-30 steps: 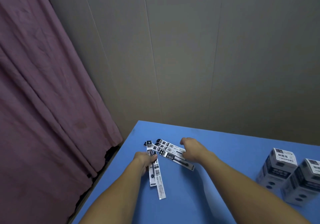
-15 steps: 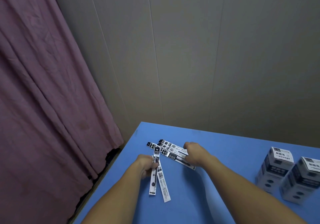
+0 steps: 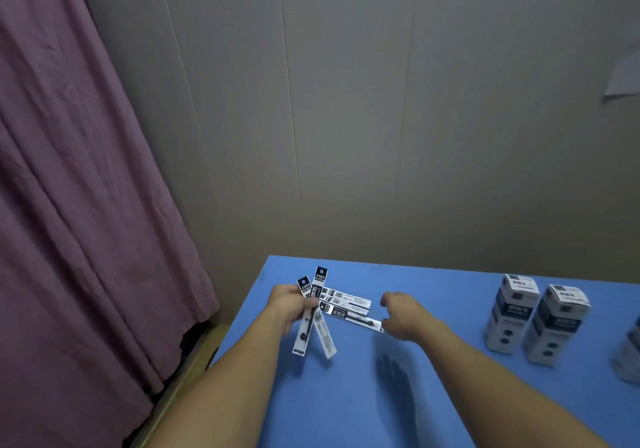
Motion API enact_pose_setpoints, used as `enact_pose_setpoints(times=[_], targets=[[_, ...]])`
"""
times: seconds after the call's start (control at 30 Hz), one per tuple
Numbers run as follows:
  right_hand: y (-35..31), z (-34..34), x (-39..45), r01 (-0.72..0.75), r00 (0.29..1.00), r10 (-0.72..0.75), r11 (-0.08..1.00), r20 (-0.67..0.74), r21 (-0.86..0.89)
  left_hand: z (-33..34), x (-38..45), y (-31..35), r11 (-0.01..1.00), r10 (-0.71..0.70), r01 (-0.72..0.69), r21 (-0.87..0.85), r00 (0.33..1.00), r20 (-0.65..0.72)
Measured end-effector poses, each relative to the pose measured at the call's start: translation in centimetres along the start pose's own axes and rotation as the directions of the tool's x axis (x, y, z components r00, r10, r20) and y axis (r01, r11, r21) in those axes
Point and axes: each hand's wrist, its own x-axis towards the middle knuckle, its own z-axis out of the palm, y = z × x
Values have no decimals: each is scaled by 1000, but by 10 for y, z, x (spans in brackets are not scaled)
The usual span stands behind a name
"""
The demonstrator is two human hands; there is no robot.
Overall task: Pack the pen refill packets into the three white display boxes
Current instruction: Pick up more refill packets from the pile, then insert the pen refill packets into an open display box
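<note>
At the near-left corner of the blue bench (image 3: 433,395), the person is gathering pen refill packets so they can go into the boxes as a bundle rather than one by one. The left hand (image 3: 289,309) has its fingers curled round two packets (image 3: 310,316), pinched near their upper ends so the long tails fan downward and hang over the bench. That loose fan suggests they are not yet squared up.

Two more loose packets (image 3: 346,305) lie flat on the bench just beside that hand, slanting toward the right hand (image 3: 401,312). Its fingers are curled, and it seems to nip the far tip of the lower packet; blur keeps me from being sure, but that hold would let it slide the packet across to join the others.

Two white display boxes (image 3: 535,319) stand upright, touching side by side, well apart to the right. A third box (image 3: 630,354) is cut off by the frame edge. Whether their tops are open I cannot tell.
</note>
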Motion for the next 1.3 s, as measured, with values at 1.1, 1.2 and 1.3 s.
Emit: enact_pose_setpoints(times=[1.1,1.2,1.3], targets=[[218,-22,-321,-572,789,600,795,-130,202,276,-183,-14,876,249,-423,232,809,532],[251,-27,-342,-581,784,607,791,-130,191,311,-206,-13,884,269,-422,201,812,519],[284,-30,-358,-574,790,598,799,-133,180,343,-225,-10,900,270,-403,165,813,515]])
